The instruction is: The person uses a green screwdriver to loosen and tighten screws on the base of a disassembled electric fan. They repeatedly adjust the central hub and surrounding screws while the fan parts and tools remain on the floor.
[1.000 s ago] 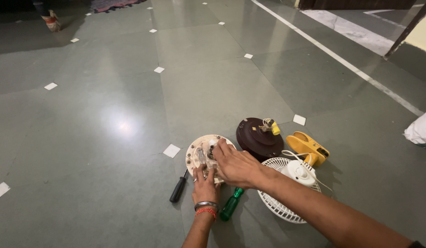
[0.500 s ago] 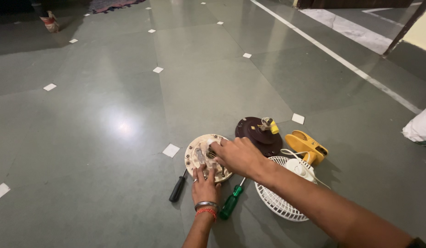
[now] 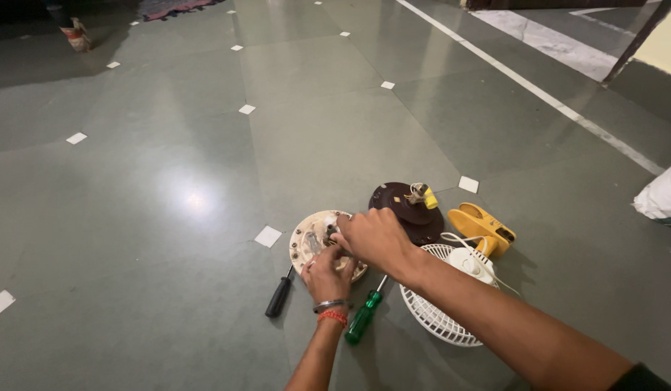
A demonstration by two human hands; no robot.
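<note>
Since the earlier frame my right hand [image 3: 375, 237] has slid a little leftward over the round cream disc [image 3: 317, 242], and the view has eased in closer; my left hand [image 3: 326, 275] stays at the disc's near edge. Both hands rest on the disc, which lies flat on the grey tiled floor [image 3: 169, 217]; my right fingers curl over its middle, my left fingers pinch at something small there, though I cannot tell just what. A black-handled screwdriver [image 3: 279, 295] lies just left of the disc; a green-handled screwdriver [image 3: 363, 318] lies just beside my left wrist; behind my right hand sits a dark brown round plate [image 3: 400, 203]; a yellow piece [image 3: 481, 226] and a white fan grille [image 3: 440, 318] lie to the right.
</note>
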